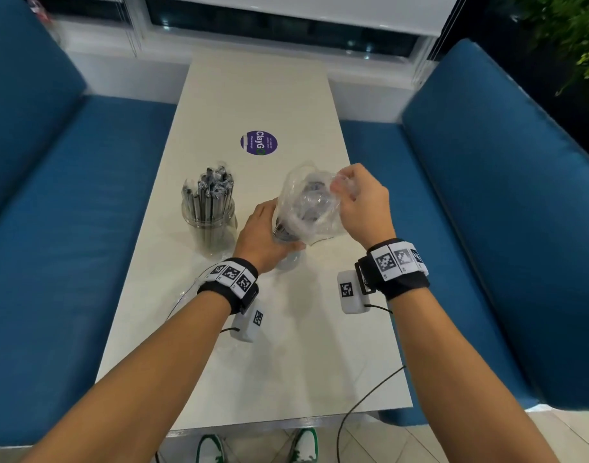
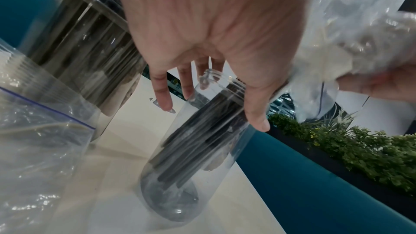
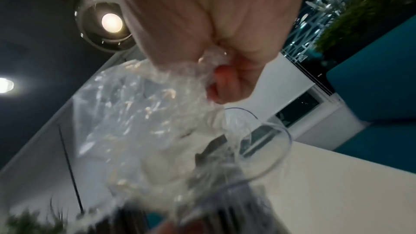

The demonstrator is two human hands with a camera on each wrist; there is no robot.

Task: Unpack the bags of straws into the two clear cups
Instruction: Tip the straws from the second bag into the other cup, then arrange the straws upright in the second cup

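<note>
On the table (image 1: 253,362), a clear cup (image 1: 209,225) packed with wrapped dark straws (image 1: 211,192) stands left of centre; the left wrist view shows this full cup (image 2: 85,51) too. My left hand (image 1: 269,235) (image 2: 211,113) grips the second clear cup (image 1: 288,259) (image 2: 184,157), which holds dark straws (image 2: 198,140). Just above this cup, my right hand (image 1: 346,188) (image 3: 220,84) bunches a crumpled clear plastic bag (image 1: 309,202) (image 3: 139,122) in its fingers. The bag's mouth hangs over the cup's rim (image 3: 281,140). Dark straw ends (image 3: 213,149) show below the bag.
An empty zip bag (image 2: 33,131) lies on the table beside my left wrist. A round purple sticker (image 1: 259,143) sits further up the table. Blue benches (image 1: 69,228) (image 1: 486,195) flank both sides. Green plants (image 1: 580,45) stand behind the right bench.
</note>
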